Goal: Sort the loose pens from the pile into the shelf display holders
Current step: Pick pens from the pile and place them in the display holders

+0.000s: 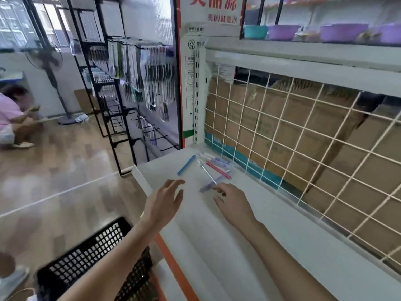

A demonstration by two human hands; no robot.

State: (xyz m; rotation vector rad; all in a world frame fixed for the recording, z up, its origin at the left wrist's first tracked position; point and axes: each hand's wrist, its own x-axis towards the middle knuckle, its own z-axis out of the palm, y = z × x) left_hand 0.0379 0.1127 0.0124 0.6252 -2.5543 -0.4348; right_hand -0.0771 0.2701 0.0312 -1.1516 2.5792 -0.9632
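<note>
Several loose pens lie in a small pile on the white shelf (249,213) near its far left corner: a blue pen (186,165) apart on the left, a white pen (206,172), a red-pink pen (218,169) and a purple pen (209,184). More purple and white pens (214,159) lie behind them by the wire grid. My left hand (166,202) hovers open over the shelf's front left part, just short of the blue pen. My right hand (232,202) reaches with relaxed fingers, its fingertips at the near ends of the purple and white pens. No display holders are in view.
A cream wire grid (303,135) backs the shelf, with cardboard boxes behind it. A black plastic crate (91,255) stands below the shelf's orange front edge. A black rack of hanging goods (138,83) stands left. A person crouches far left. Plastic bowls (342,32) sit on the upper shelf.
</note>
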